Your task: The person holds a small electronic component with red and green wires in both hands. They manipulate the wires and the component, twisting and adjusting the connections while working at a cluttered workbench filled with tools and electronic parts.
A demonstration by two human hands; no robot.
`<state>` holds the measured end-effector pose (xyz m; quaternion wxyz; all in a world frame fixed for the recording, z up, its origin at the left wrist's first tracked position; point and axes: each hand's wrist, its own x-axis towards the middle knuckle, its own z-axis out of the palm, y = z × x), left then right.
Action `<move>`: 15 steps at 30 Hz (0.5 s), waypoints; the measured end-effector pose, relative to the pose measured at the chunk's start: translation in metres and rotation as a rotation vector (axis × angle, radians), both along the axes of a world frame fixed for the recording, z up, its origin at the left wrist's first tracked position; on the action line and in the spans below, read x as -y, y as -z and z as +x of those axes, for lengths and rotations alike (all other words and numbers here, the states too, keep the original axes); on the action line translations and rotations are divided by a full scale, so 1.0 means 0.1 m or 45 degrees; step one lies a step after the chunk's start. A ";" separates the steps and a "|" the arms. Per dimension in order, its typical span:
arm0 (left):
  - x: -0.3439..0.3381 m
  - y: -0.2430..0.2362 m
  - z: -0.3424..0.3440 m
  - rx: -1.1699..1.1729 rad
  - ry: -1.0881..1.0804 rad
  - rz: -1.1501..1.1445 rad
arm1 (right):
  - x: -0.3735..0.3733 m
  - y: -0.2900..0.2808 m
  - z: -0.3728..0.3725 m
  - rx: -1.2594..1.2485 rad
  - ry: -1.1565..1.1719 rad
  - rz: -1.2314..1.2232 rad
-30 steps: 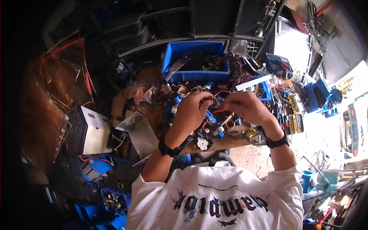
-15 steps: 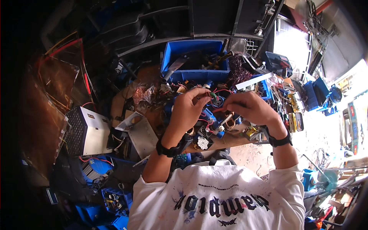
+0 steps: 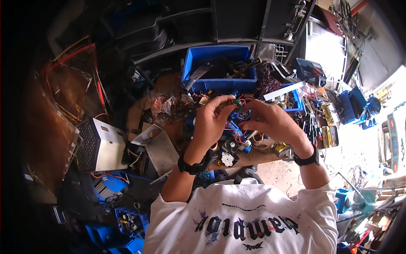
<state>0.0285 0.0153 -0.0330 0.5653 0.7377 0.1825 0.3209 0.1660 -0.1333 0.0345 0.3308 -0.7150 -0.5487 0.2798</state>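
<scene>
My left hand [image 3: 210, 122] is raised over the cluttered bench, thumb and fingers pinched together. At its fingertips is a small green part [image 3: 237, 102] with thin red wire beside it; its exact kind is too small to tell. My right hand [image 3: 277, 122] hovers just to the right, thumb apart from the curled fingers, and I see nothing between them. The tips of its fingers come close to the green part. Below both hands lie blue cylindrical parts, red wires and a white round disc [image 3: 227, 159] at the bench's front edge.
A blue bin [image 3: 220, 86] holding tools stands at the back. A smaller blue tray [image 3: 299, 99] sits to the right, near a yellow bit set [image 3: 327, 131]. On the left are a perforated metal case [image 3: 111, 146] and a bent metal panel [image 3: 163, 150].
My right thumb and fingers have spread apart from their earlier pinch near a reddish piece. The left hand stays pinched at the green part. The whole view has shifted slightly.
</scene>
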 end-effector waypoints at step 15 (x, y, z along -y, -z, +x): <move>0.00 -0.15 -0.06 0.014 0.025 0.077 | 0.03 -0.05 -0.04 0.211 0.124 0.055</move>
